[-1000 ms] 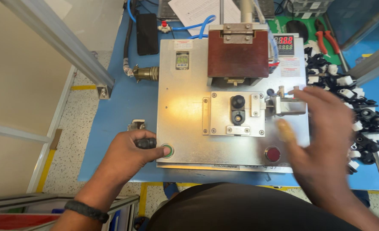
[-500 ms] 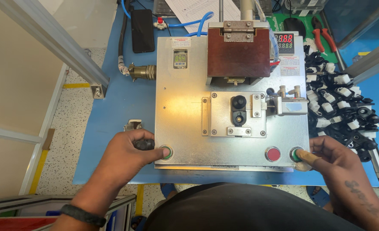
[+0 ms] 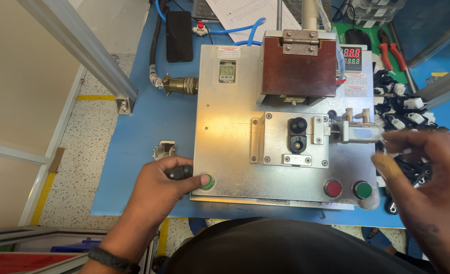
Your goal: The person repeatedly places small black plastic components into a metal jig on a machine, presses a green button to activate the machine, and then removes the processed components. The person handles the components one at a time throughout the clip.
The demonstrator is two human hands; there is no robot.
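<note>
A metal fixture plate [image 3: 225, 147] lies on the blue table, with a small black part [image 3: 297, 134] seated in its middle nest below a brown block [image 3: 298, 66]. My left hand [image 3: 159, 195] curls around a small black piece [image 3: 178, 173], and its thumb rests on the left green button [image 3: 207, 181]. My right hand [image 3: 423, 187] hovers blurred off the plate's right edge with its fingers apart and nothing in it. It is just right of the right green button [image 3: 362, 190] and the red button [image 3: 332, 188].
A heap of black and white parts [image 3: 405, 109] lies at the right. A small air cylinder [image 3: 359, 133] sits beside the nest. A phone [image 3: 179, 35], blue hoses, a paper sheet, a digital readout [image 3: 351, 57] and red pliers [image 3: 390, 48] are at the back. An aluminium post [image 3: 83, 50] stands at the left.
My right hand dropped from the air cylinder onto the right green button, then lifted off it and moved right. My left hand stayed on the left green button.
</note>
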